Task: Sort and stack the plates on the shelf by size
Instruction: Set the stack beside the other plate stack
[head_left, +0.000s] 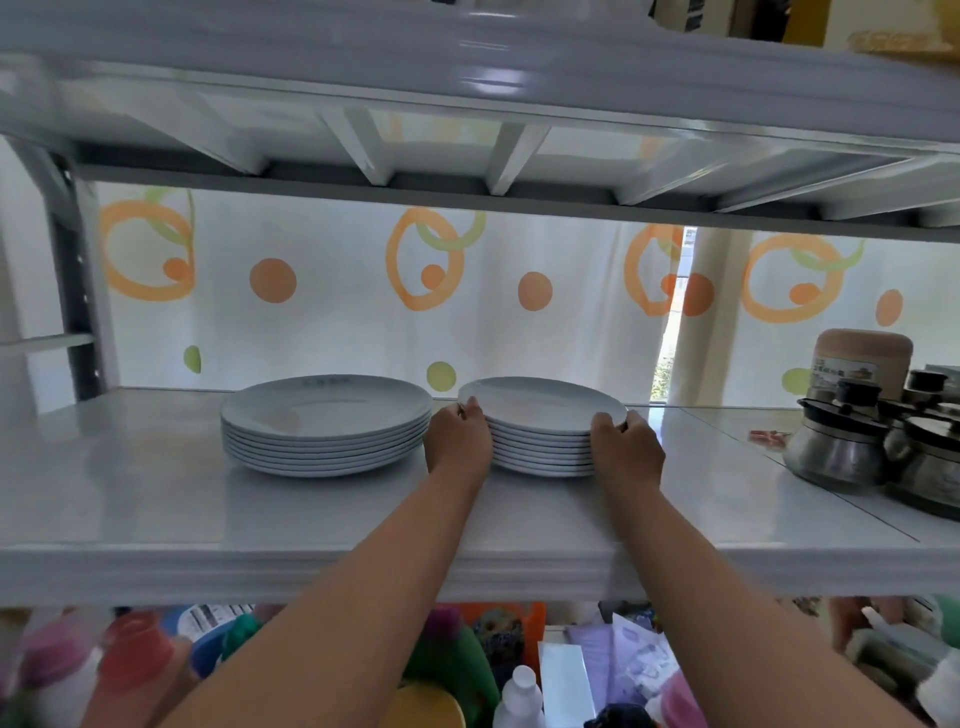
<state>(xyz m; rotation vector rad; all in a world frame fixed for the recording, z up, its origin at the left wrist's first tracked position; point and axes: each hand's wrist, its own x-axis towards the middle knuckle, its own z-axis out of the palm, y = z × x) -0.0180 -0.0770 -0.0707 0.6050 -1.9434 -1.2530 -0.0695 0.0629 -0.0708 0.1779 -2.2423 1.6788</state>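
Bottles blur along the bottom edge. Above them, mid-frame, my left hand and right hand clasp opposite sides of the smaller plate stack on the white shelf, just right of the larger stack. Sorting looks done; next, I judge, a gentle squaring-up, then letting go. Dotted curtain behind.

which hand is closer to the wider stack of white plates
Left. The left hand sits in the gap beside the wider white plate stack; the right hand grips the narrower white stack's far side.
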